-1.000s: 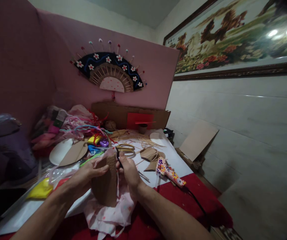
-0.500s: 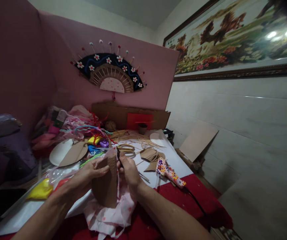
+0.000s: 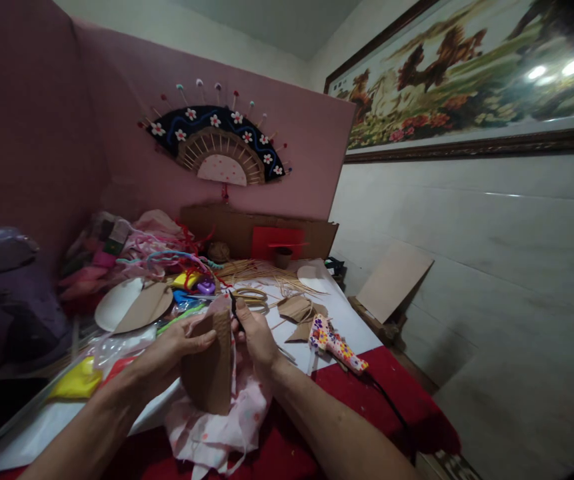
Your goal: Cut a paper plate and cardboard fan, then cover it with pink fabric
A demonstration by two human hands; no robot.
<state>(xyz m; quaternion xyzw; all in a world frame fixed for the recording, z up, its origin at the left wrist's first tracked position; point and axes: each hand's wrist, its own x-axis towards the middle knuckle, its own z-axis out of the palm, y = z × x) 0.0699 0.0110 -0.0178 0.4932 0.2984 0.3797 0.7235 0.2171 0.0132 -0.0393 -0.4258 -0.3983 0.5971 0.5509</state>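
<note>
My left hand (image 3: 189, 343) pinches a half-round piece of brown cardboard (image 3: 209, 373), thumb on its face, together with the pink spotted cloth (image 3: 217, 427) behind it. Beyond the cardboard's right edge the cloth shows as a narrow strip, and the rest hangs in folds below, over the red tablecloth. Closed around a slim black tool (image 3: 233, 305), my right hand (image 3: 257, 340) is close against the upper right edge of the cardboard and cloth. Only the tool's dark pointed end shows; its exact kind is unclear.
A flower-patterned glue gun (image 3: 337, 343) lies on the right, its cord trailing off. Scissors (image 3: 251, 298), cardboard scraps (image 3: 297, 310), thin sticks (image 3: 247, 269) and a small brown pot (image 3: 283, 257) are behind my hands. Coloured bags and ribbons (image 3: 151, 243) pile up at the left.
Everything in view has shifted slightly left with the camera. My right hand's black tool stands tilted a little more to the left; both hands keep their hold.
</note>
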